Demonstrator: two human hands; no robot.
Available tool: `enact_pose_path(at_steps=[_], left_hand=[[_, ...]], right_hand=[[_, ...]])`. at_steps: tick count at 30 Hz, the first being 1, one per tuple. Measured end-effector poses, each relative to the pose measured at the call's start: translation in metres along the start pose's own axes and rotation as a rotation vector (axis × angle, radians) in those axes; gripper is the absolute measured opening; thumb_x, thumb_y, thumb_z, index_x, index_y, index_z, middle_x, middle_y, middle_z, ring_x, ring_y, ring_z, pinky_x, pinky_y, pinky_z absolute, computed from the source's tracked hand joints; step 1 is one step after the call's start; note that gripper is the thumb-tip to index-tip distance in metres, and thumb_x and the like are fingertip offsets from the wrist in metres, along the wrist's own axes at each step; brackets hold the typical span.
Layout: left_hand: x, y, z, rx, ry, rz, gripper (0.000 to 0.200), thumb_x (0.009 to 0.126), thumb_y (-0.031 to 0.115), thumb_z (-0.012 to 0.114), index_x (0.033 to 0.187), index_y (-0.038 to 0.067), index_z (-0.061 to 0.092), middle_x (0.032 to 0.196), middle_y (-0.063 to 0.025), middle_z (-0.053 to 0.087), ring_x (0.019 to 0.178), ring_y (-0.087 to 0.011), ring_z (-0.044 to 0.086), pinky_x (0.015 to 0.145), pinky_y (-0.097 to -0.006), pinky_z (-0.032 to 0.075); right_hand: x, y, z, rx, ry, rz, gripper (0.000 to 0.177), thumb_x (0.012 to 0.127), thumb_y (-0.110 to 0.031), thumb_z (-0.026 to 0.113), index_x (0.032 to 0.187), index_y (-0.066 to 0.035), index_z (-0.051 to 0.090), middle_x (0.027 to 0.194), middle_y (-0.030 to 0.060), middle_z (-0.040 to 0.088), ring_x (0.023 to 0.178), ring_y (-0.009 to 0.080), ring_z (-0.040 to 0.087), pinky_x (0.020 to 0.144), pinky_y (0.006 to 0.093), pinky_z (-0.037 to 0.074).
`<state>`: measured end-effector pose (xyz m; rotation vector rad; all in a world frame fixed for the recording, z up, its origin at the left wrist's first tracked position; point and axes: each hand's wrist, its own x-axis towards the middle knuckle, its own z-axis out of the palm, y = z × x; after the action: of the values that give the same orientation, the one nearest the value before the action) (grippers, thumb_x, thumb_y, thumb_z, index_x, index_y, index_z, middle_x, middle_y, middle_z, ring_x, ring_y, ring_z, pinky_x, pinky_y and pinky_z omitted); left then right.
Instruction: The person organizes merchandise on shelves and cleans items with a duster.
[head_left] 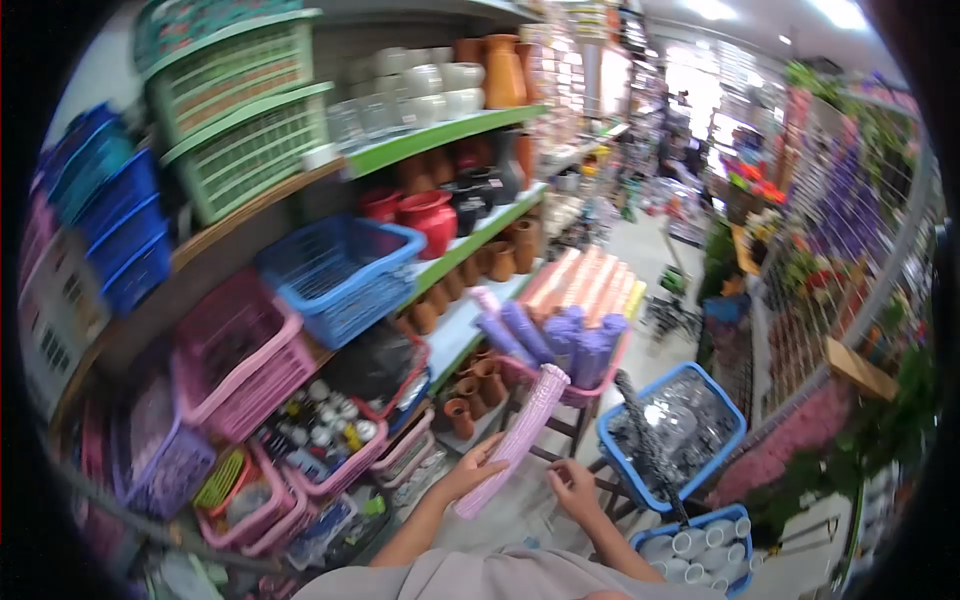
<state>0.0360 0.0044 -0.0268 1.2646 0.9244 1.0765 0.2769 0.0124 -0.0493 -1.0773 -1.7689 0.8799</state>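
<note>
My left hand (468,476) is closed around the lower part of a long pink-lilac roll (520,437) with a crinkled, shiny surface. The roll is tilted, its top end leaning away to the right. Just right of the roll, apart from it, my right hand (574,488) has its fingers curled and drawn together; whether anything small is between them I cannot make out. Beyond the roll's top, a pink basket (590,391) holds purple rolls (592,350) standing up, with peach-orange rolls (585,283) behind them.
Shelves (440,138) with pots and vases line the left. Below them are a blue basket (345,275) and pink baskets (250,365). At right, a blue crate (735,430) holds dark and clear plastic items, near a crate of white cups (705,545). A wire rack (815,270) carries artificial flowers.
</note>
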Motion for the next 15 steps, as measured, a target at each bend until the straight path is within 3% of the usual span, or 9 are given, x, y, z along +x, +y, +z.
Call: enact_pose_path(at_steps=[2,4,5,6,8,12,14,15], left_hand=[[-0.041,0.000,-0.019,-0.039,0.107,-0.005,0.069,0.090,0.013,0.059,0.146,0.002,0.019,0.141,-0.0106,0.038,0.127,-0.0174,0.040,0.105,-0.0314,0.032],[-0.087,0.011,-0.034,-0.196,0.201,0.025,0.067,0.091,0.013,0.057,0.146,0.002,0.019,0.139,-0.0106,0.039,0.126,-0.0179,0.041,0.104,-0.0318,0.033],[-0.111,0.015,-0.041,-0.346,0.227,0.054,0.065,0.092,0.012,0.055,0.146,0.002,0.019,0.138,-0.0106,0.041,0.124,-0.0185,0.043,0.104,-0.0322,0.034],[-0.132,0.005,-0.052,-0.261,0.284,0.149,0.065,0.093,0.018,0.054,0.145,0.006,0.018,0.135,-0.0140,0.045,0.114,-0.0246,0.054,0.097,-0.0383,0.043],[-0.182,0.022,-0.057,-0.304,0.366,0.202,0.064,0.093,0.019,0.053,0.145,0.008,0.017,0.135,-0.0143,0.045,0.114,-0.0252,0.054,0.097,-0.0386,0.043],[-0.273,0.028,-0.079,-0.230,0.543,0.310,0.064,0.095,0.020,0.051,0.146,0.011,0.014,0.137,-0.0145,0.043,0.120,-0.0261,0.050,0.100,-0.0392,0.041],[-0.317,0.030,-0.086,-0.047,0.681,0.300,0.064,0.096,0.020,0.050,0.147,0.010,0.013,0.137,-0.0138,0.043,0.124,-0.0245,0.046,0.103,-0.0391,0.037],[-0.339,0.038,-0.087,-0.040,0.712,0.305,0.064,0.096,0.020,0.050,0.147,0.010,0.013,0.137,-0.0138,0.043,0.124,-0.0245,0.046,0.103,-0.0391,0.037]], right_hand=[[-0.006,-0.022,0.044,0.059,-0.214,-0.025,0.019,0.085,-0.018,0.065,0.097,-0.004,0.061,0.084,0.0087,0.063,0.076,0.0170,0.061,0.064,0.0276,0.047],[-0.017,-0.049,0.089,0.198,-0.579,0.040,0.031,0.088,-0.023,0.064,0.110,-0.003,0.057,0.096,0.0099,0.064,0.087,0.0164,0.062,0.070,0.0286,0.049],[-0.024,-0.059,0.113,0.204,-0.632,0.019,0.031,0.088,-0.023,0.064,0.110,-0.003,0.057,0.096,0.0099,0.064,0.087,0.0164,0.062,0.070,0.0286,0.049],[-0.032,-0.066,0.138,0.297,-0.710,0.013,0.036,0.088,-0.024,0.063,0.115,-0.003,0.053,0.101,0.0105,0.063,0.090,0.0165,0.061,0.072,0.0301,0.049],[-0.050,-0.089,0.182,0.482,-0.862,0.022,0.048,0.089,-0.025,0.063,0.126,-0.002,0.045,0.109,0.0103,0.058,0.093,0.0166,0.059,0.076,0.0325,0.050],[-0.086,-0.133,0.250,0.542,-1.045,-0.041,0.050,0.089,-0.022,0.063,0.129,-0.002,0.042,0.106,0.0078,0.057,0.090,0.0145,0.059,0.075,0.0307,0.051],[-0.106,-0.163,0.270,0.698,-1.087,0.168,0.050,0.089,-0.017,0.063,0.131,-0.003,0.040,0.103,0.0064,0.056,0.087,0.0128,0.059,0.072,0.0284,0.051],[-0.114,-0.177,0.279,0.701,-1.119,0.161,0.050,0.089,-0.017,0.063,0.131,-0.003,0.040,0.103,0.0064,0.056,0.087,0.0128,0.059,0.072,0.0284,0.051]])
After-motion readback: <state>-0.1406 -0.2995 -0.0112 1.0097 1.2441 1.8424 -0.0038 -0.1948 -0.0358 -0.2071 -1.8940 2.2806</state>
